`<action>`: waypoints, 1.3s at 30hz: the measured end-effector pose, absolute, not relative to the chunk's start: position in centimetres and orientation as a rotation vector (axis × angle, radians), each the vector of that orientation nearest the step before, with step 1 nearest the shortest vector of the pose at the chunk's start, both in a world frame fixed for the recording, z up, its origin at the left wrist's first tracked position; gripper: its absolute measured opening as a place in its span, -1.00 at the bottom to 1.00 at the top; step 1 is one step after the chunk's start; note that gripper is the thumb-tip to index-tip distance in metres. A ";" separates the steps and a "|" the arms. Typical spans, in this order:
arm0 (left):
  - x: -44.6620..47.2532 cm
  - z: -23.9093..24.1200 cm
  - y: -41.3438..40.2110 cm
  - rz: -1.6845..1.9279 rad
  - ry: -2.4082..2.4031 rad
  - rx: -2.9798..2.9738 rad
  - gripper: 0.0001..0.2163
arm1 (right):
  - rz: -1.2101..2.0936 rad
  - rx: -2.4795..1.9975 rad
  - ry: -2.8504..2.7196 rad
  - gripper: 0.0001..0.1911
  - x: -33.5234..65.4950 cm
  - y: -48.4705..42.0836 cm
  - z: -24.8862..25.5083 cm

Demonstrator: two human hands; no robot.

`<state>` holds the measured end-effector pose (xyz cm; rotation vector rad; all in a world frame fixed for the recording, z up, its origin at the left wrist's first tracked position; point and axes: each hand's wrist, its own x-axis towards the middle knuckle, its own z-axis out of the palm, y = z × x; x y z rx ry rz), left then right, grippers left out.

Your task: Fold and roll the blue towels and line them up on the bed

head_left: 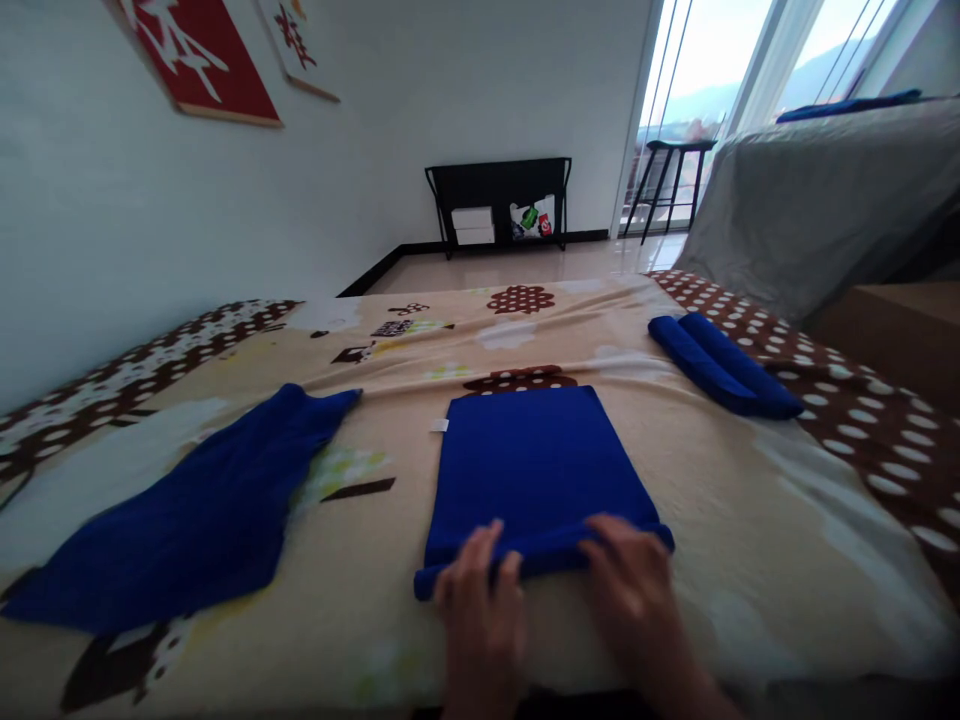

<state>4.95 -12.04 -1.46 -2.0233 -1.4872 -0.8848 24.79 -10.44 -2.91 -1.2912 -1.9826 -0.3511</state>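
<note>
One bed (750, 520) fills the frame and carries four blue towels: one loose towel (195, 510) lower left, one folded towel (536, 460) at centre, two rolled towels (724, 365) upper right. The left hand (480, 610) and right hand (634, 590) each close their grip over the folded towel's rolled near edge.

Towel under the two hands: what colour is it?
The towel is plain deep blue, clearest in the head view.

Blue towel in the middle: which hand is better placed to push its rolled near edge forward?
Right, narrowly. The right hand lies across the roll up to the blue towel's right end; the left hand sits inward, leaving the left end uncovered. Both touch it, so probably both together.
</note>
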 end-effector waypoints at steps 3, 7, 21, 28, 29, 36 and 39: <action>4.2 -2.8 -12.4 -0.900 -1.187 -2.328 -0.71 | -0.273 -1.098 -2.303 -0.54 24.9 -11.2 -3.7; -2.9 -3.5 -13.4 -0.639 -1.420 -2.190 -0.57 | -0.348 -1.312 -2.311 -0.45 30.8 -11.2 -3.9; -2.4 -1.9 -11.8 -0.407 -1.658 -2.188 -0.56 | -0.275 -1.502 -2.275 -0.45 31.3 -9.0 -3.6; 3.7 -0.1 -10.3 -0.395 -1.391 -2.507 -0.52 | -0.093 -1.262 -2.411 -0.51 25.4 -8.7 -1.0; 3.9 -0.2 -9.8 -0.366 -1.393 -2.555 -0.53 | -0.056 -1.250 -2.431 -0.49 24.7 -8.3 -1.1; -5.9 -2.4 -9.7 -0.394 -1.766 -2.131 -0.54 | -0.272 -1.592 -2.163 -0.39 32.0 -6.1 -4.6; -7.3 -1.4 -11.3 -0.570 -1.649 -2.031 -0.56 | -0.325 -1.498 -2.187 -0.46 34.7 -7.2 -4.1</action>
